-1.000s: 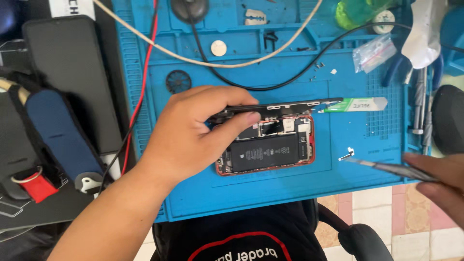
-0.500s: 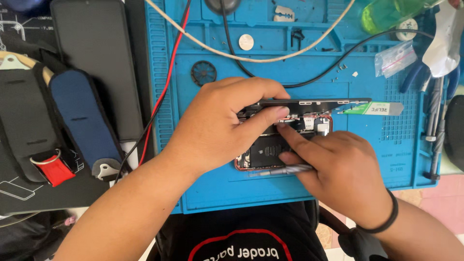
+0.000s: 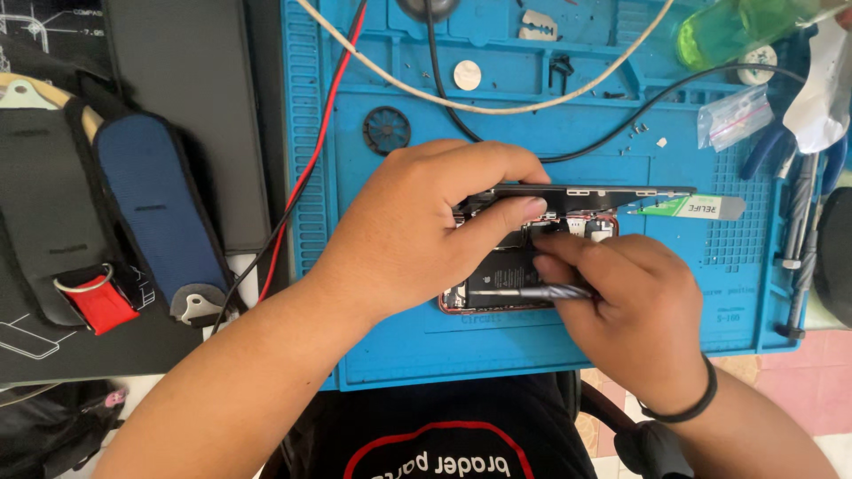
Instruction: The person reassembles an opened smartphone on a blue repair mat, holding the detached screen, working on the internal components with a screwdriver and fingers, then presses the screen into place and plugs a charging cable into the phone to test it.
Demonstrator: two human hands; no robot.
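While both hands grip | left hand [image 3: 417,231]: one phone [image 3: 497,284] | right hand [image 3: 621,302]: one tweezers [image 3: 524,292]

An opened phone [image 3: 497,284] lies on a work mat [image 3: 390,355], mostly under both hands. The left hand [image 3: 417,235] covers its left part and props a lifted screen panel [image 3: 595,190] along the phone's far edge. The right hand [image 3: 621,310] rests over the phone's right part, with tweezers [image 3: 532,292] lying across the phone beneath its fingers. Right of the hands, a flat pry tool [image 3: 692,208] touches the panel's end. Beyond the hands, cables [image 3: 497,106] cross the mat, with what may be a coin cell [image 3: 467,74] among them. Left of the left hand, off the mat, lies a padded strap [image 3: 155,213].
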